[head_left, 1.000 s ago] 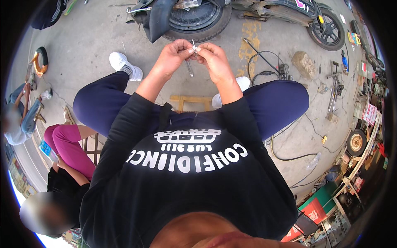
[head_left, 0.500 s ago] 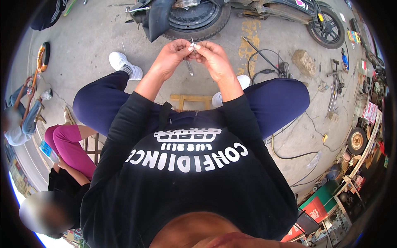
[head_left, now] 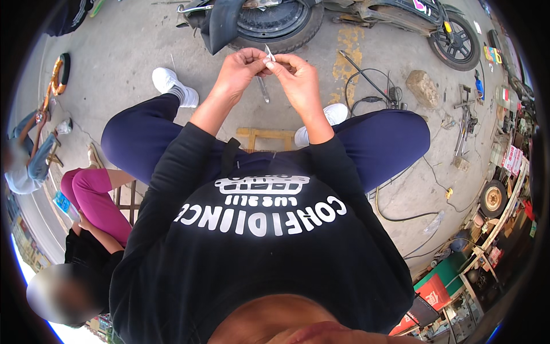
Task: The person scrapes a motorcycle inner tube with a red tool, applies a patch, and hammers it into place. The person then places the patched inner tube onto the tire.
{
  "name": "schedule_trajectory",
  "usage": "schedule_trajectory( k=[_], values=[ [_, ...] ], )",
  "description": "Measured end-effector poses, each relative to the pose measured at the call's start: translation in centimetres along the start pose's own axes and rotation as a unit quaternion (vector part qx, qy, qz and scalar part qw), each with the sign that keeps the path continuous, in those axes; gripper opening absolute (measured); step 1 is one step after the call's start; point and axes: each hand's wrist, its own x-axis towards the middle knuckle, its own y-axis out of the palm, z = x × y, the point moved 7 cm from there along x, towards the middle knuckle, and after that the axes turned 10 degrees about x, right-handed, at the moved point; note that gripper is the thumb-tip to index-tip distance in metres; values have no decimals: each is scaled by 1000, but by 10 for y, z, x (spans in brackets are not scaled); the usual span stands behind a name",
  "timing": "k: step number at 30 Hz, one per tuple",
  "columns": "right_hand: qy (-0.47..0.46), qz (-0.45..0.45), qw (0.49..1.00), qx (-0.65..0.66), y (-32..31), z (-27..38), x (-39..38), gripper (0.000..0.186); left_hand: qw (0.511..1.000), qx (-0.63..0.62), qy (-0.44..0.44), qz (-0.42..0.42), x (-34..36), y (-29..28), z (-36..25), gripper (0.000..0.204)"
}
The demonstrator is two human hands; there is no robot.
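Note:
In front of me, both hands meet fingertip to fingertip over a small thin white piece (head_left: pixel 269 54), which stands up as a pointed flap. My left hand (head_left: pixel 240 69) pinches it from the left with thumb and bent fingers. From the right my right hand (head_left: pixel 297 75) pinches it too, thumb on top. The piece is too small for me to tell its kind. Just beyond lies a motorbike wheel (head_left: pixel 303 43) with a dark tyre, and a flat black rubber tube (head_left: pixel 220 28) drapes over its left side. Below my hands a slim metal bar (head_left: pixel 263 90) rests on the ground.
A low wooden stool (head_left: pixel 264 133) stands between my legs. Rightward are a black hose (head_left: pixel 366 74), a stone block (head_left: pixel 423 89) and metal tools (head_left: pixel 465 123). A seated person (head_left: pixel 94 200) is close on my left; another person (head_left: pixel 37 140) sits farther off.
The white piece now shows as a wider, pointed flap above my fingertips. Both hands have shifted slightly, and my right thumb sits a little lower.

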Motion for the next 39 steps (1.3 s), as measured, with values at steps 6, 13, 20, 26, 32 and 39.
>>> schedule_trajectory(
  k=[6, 13, 20, 26, 32, 39],
  values=[
    [-9, -28, 994, -101, -9, -4, 2, 12, 1000, 13, -8, 13, -1, 2, 2, 13],
    [55, -11, 997, 60, -15, -23, 6, 9, 995, -59, -20, 79, 2, 6, 13, 10],
    [145, 53, 952, 266, -15, -36, 7, 10, 967, -191, -61, 156, -3, 15, 9, 12],
    [167, 69, 956, 231, -17, -35, 8, 12, 962, -209, -58, 167, -8, 16, 1, 14],
    [164, 101, 947, 257, -12, -33, 6, 13, 967, -176, -41, 179, -8, 17, -3, 14],
    [201, 144, 874, 419, 0, -25, 3, 12, 941, -259, -36, 217, -13, 19, -12, 16]
  ],
)
